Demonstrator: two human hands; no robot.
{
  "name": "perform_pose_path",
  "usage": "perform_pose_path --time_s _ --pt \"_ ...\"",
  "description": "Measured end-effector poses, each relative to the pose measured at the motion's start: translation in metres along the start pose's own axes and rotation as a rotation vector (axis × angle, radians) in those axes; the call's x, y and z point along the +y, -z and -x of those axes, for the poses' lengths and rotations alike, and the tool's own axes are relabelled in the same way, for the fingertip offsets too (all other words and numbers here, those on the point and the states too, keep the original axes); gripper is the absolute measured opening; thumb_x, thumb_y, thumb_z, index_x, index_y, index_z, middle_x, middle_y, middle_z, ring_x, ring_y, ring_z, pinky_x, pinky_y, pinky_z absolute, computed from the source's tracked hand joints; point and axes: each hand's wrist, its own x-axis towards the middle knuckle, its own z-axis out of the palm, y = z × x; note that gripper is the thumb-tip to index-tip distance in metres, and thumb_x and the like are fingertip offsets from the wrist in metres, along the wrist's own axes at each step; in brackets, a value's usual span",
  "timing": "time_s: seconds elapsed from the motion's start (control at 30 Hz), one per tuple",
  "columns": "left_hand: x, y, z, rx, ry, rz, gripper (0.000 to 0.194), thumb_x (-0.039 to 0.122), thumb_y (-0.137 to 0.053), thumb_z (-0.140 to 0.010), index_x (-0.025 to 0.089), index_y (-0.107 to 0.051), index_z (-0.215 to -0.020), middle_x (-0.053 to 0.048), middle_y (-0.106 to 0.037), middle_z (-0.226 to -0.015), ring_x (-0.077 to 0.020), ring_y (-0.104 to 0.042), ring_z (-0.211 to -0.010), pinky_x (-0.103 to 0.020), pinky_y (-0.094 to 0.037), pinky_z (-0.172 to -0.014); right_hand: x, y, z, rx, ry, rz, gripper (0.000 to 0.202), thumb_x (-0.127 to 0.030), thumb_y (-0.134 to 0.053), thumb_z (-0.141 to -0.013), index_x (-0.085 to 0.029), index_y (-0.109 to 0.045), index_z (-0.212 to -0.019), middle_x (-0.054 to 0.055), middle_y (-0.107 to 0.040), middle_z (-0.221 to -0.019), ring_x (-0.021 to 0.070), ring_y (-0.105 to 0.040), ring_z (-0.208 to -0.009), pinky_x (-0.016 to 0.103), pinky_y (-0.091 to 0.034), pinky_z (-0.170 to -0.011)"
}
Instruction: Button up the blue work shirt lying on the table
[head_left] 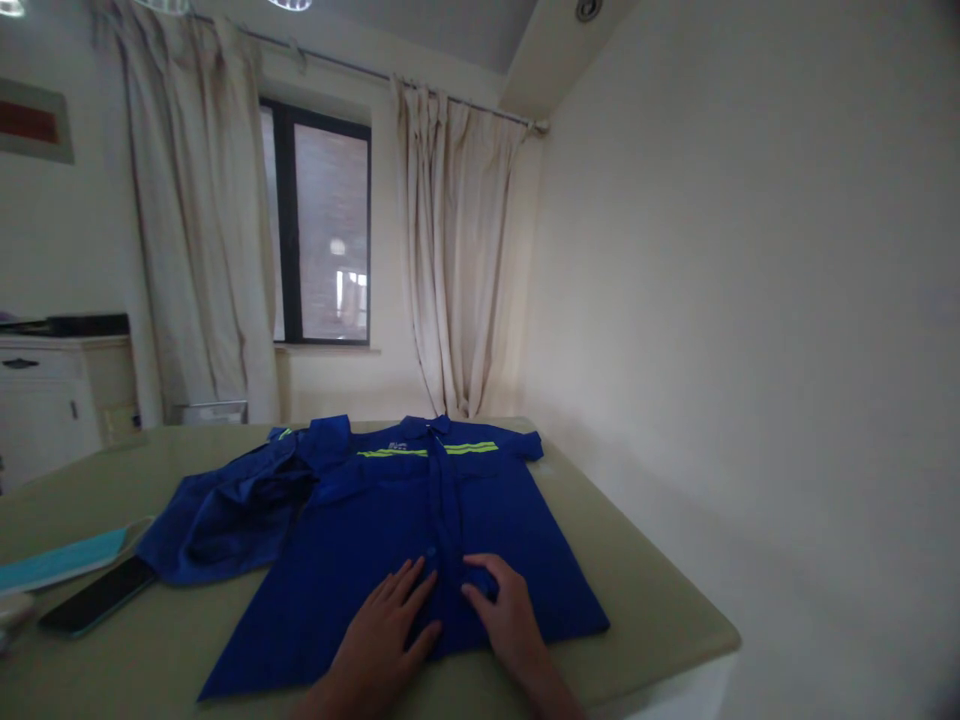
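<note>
1. Two bare hands work at a blue shirt [360, 540], which lies front up on the pale green worktop [637, 560], its collar [426, 425] towards the far edge and its hem towards the near edge.
2. The left hand [390, 625] rests on the lower front of the shirt, its fingers extended and the thumb apart from them; the fingertips lie just beside the front placket [437, 500], close to a button [430, 552].
3. The right hand [510, 615] is on the other side of the placket, thumb and forefinger curled towards each other with a little blue cloth showing between them. Whether they grip the cloth, I cannot tell.
4. Two yellow-green stripes [472, 448] cross the chest, and small pale lettering [397, 446], too blurred to read, sits above them on the left.
5. To the left of the shirt lies a crumpled dark blue garment [225, 520]. It meets the shirt's left side; which one overlaps the other is unclear.
6. Nearer the left edge of the worktop are a dark phone [97, 597], one end against the crumpled garment, and a light blue face mask [64, 562] just beyond it. A whitish object [11, 610] is cut off by the border of the view.
7. Behind the far edge, pale curtains [469, 240] hang on both sides of a dark-framed window [332, 230]; a white cabinet [45, 400] stands past the left.
</note>
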Motion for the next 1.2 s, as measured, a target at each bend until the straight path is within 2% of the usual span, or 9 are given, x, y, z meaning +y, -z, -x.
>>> perform_pose_path --time_s 0.13,0.33,0.43,0.57,0.67,0.73,0.83,1.03,1.2 --pt "-0.002 0.01 0.012 -0.04 0.032 0.038 0.064 0.068 -0.051 -0.091 0.042 -0.045 -0.15 0.001 -0.036 -0.162 -0.0315 -0.033 -0.15 -0.055 -0.03 -0.123 0.021 0.01 -0.008 0.333 -0.141 -0.061 0.038 -0.045 -0.058 -0.089 -0.02 -0.069 -0.116 0.014 -0.072 -0.121 0.0325 -0.065 -0.116 0.046 -0.049 -0.104" --pt "0.015 0.012 0.01 0.021 0.137 0.058 0.04 0.041 -0.048 -0.099 0.035 -0.067 -0.133 0.001 -0.055 -0.15 -0.0277 -0.048 -0.143 -0.049 -0.039 -0.119 0.021 0.019 -0.005 0.748 -0.126 -0.091 0.046 -0.052 -0.057 -0.092 -0.015 -0.063 -0.12 0.018 -0.068 -0.125 0.032 -0.061 -0.12 0.046 -0.047 -0.104" --pt "0.015 0.008 0.014 0.11 0.138 0.153 0.038 0.038 -0.044 -0.1 0.033 -0.071 -0.127 0.0 -0.066 -0.14 -0.0261 -0.056 -0.135 -0.046 -0.041 -0.117 0.01 0.011 0.002 0.651 0.044 -0.101 0.04 -0.044 -0.06 -0.095 -0.017 -0.061 -0.125 0.014 -0.069 -0.125 0.0274 -0.065 -0.116 0.04 -0.05 -0.101" --pt "0.004 0.008 0.019 0.273 0.19 0.377 0.045 0.047 -0.035 -0.102 0.027 -0.072 -0.116 -0.005 -0.077 -0.119 -0.0229 -0.07 -0.113 -0.035 -0.052 -0.101 -0.008 -0.005 0.012 0.126 0.268 -0.03 0.033 -0.03 -0.061 -0.096 -0.024 -0.064 -0.129 0.007 -0.072 -0.122 0.0224 -0.069 -0.111 0.033 -0.053 -0.099" --pt "-0.006 0.008 0.018 0.385 0.308 0.476 0.045 0.051 -0.033 -0.101 0.024 -0.069 -0.105 -0.008 -0.079 -0.103 -0.0243 -0.074 -0.097 -0.033 -0.055 -0.085 -0.015 -0.011 0.015 -0.069 0.312 0.054 0.032 -0.024 -0.059 -0.096 -0.025 -0.066 -0.127 0.006 -0.073 -0.119 0.0234 -0.07 -0.11 0.034 -0.054 -0.098" --pt "-0.01 0.008 0.017 0.438 0.355 0.509 0.042 0.05 -0.032 -0.1 0.023 -0.065 -0.104 -0.008 -0.078 -0.095 -0.0248 -0.074 -0.091 -0.034 -0.055 -0.082 -0.014 -0.011 0.015 -0.061 0.281 0.063 0.031 -0.024 -0.054 -0.099 -0.024 -0.067 -0.127 0.007 -0.074 -0.119 0.024 -0.07 -0.11 0.035 -0.053 -0.1" --pt "-0.007 0.009 0.016 0.447 0.341 0.525 0.037 0.047 -0.033 -0.099 0.023 -0.06 -0.108 -0.007 -0.076 -0.092 -0.0248 -0.074 -0.086 -0.036 -0.054 -0.08 -0.007 -0.005 0.011 0.096 0.18 0.013 0.031 -0.032 -0.05 -0.101 -0.021 -0.067 -0.124 0.01 -0.074 -0.118 0.0246 -0.07 -0.11 0.035 -0.052 -0.099" --pt "0.005 0.015 0.02 0.298 0.251 0.451 0.033 0.046 -0.053 -0.092 0.025 -0.061 -0.117 -0.006 -0.077 -0.106 -0.0259 -0.073 -0.099 -0.038 -0.055 -0.089 0.002 0.007 0.003 0.473 -0.059 -0.113 0.044 -0.053 -0.054 -0.095 -0.016 -0.07 -0.112 0.013 -0.076 -0.106 0.0275 -0.071 -0.1 0.037 -0.054 -0.092" --pt "-0.001 0.007 0.024 0.284 0.181 0.367 0.032 0.043 -0.051 -0.094 0.026 -0.073 -0.11 -0.007 -0.075 -0.121 -0.027 -0.068 -0.117 -0.041 -0.049 -0.107 -0.003 0.005 0.009 0.507 -0.048 -0.143 0.044 -0.057 -0.059 -0.092 -0.016 -0.071 -0.105 0.01 -0.076 -0.091 0.0246 -0.07 -0.083 0.033 -0.055 -0.08"
